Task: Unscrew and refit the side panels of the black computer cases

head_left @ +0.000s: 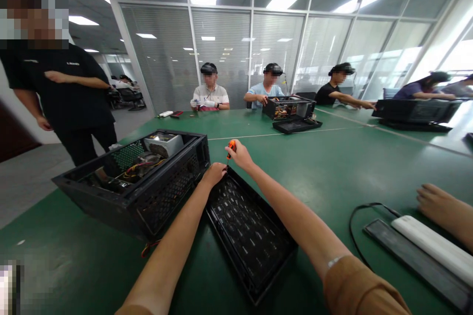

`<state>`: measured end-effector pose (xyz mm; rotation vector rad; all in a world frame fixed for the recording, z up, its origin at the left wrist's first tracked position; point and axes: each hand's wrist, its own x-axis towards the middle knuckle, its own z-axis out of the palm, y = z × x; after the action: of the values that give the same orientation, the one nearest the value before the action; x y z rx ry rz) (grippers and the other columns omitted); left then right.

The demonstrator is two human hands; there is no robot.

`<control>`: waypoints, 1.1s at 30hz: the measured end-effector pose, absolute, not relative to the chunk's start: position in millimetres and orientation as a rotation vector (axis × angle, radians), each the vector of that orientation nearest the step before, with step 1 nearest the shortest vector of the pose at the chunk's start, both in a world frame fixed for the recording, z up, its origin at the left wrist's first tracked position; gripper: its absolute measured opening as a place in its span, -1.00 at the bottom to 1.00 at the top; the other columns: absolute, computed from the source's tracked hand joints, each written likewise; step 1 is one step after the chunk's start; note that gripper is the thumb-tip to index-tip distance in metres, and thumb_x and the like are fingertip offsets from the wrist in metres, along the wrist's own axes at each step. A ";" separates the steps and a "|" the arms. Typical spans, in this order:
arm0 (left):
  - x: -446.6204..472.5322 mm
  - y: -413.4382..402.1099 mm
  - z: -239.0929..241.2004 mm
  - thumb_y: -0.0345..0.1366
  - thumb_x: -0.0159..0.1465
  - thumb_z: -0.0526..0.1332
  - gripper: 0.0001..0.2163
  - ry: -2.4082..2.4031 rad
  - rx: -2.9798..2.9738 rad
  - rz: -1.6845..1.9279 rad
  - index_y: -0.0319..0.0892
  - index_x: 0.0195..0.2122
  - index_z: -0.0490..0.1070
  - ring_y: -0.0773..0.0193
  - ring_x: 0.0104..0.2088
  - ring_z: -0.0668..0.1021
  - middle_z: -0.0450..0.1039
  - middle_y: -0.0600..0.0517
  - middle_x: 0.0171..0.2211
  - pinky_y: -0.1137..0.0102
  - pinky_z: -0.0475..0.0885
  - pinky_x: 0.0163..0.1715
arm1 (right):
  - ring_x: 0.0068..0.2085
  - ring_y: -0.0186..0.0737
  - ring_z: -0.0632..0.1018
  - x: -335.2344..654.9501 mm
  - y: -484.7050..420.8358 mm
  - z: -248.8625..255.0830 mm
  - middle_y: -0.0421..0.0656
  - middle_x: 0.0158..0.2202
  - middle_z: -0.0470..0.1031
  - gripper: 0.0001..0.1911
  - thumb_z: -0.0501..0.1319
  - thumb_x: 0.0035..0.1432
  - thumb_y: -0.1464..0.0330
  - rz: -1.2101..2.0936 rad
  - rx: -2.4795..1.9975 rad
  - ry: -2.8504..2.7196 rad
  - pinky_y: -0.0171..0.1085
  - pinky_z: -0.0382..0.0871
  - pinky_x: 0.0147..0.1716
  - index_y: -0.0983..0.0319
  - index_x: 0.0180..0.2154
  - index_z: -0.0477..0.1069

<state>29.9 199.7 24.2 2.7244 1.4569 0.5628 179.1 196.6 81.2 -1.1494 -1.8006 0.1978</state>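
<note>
My right hand (241, 155) is closed round the orange-and-black handle of a screwdriver (231, 147). The tool stands nearly upright, its shaft pointing down at the far corner of a black computer case front panel (247, 226). That panel lies with its ribbed inner side up on the table. At the same corner, beside the screwdriver's tip, is my left hand (215, 175) with its fingers bent together; what they pinch, if anything, is hidden. Left of the panel, a black computer case (148, 202) lies on its side, its open top showing a silver power supply (164, 145) and coloured cables.
On the green table (318, 172), a white power strip (436, 243) and a dark flat strip (410, 261) lie at the right, near another person's arm (447, 211). Several people sit across the table, some with computer cases (290, 107). A person in black (62, 93) stands at left.
</note>
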 end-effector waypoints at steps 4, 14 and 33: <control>29.7 194.0 27.7 -0.32 0.18 0.09 -0.86 1.483 2.759 0.543 -0.20 -0.35 0.43 0.23 -0.23 0.42 0.40 -0.07 -0.35 0.37 0.26 -0.14 | -0.47 -0.35 0.33 174.5 190.5 85.5 -0.28 -0.49 0.31 -0.72 0.07 0.04 0.15 0.157 -1.160 -1.844 -0.37 0.20 -0.40 0.21 -0.28 0.22; 29.6 189.6 33.8 -0.31 0.18 0.08 -0.84 1.521 2.830 0.526 -0.18 -0.36 0.44 0.23 -0.28 0.44 0.40 -0.06 -0.36 0.38 0.31 -0.21 | -0.58 -0.40 0.38 171.7 179.0 94.8 -0.31 -0.52 0.35 -0.77 -0.06 0.15 0.22 0.406 -1.146 -1.863 -0.41 0.24 -0.52 0.20 -0.23 0.18; 29.6 194.6 27.1 -0.34 0.16 0.09 -0.84 1.499 2.786 0.582 -0.23 -0.35 0.45 0.23 -0.25 0.44 0.42 -0.08 -0.36 0.35 0.28 -0.14 | -0.46 -0.35 0.42 158.4 188.2 118.3 -0.24 -0.48 0.40 -0.81 -0.02 0.14 0.24 0.269 -1.234 -2.066 -0.40 0.21 -0.43 0.21 -0.27 0.21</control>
<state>29.6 194.6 27.1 2.7858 1.4989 0.5818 158.4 188.2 118.3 -1.2344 -2.0657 0.2685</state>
